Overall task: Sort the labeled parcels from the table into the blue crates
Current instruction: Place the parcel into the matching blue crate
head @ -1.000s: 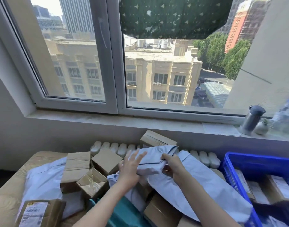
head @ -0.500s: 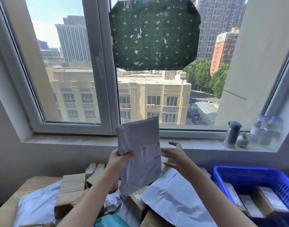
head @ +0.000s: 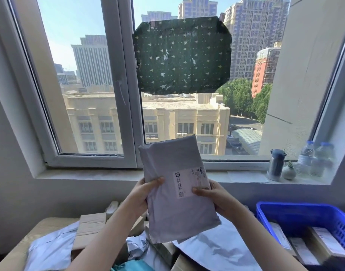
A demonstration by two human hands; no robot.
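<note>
Gripping parcel (head: 173, 173) now: right hand (head: 217, 197)

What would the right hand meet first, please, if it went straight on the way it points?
The right hand points up-left and grips the grey plastic mailer parcel, so that parcel comes first; beyond it probably lies the left hand, though depth is unclear.

Mailer bag (head: 173, 184): grey plastic film, matt, lightly creased. Its label (head: 191, 181): white paper, smooth. Crate (head: 304, 212) at table's right edge: blue moulded plastic, slight sheen, mesh walls. Box (head: 91, 225) on the left side: brown cardboard, matt. Loose mailer (head: 216, 249) below: shinier film. Bottles (head: 306, 159) on sill: clear plastic.
</note>
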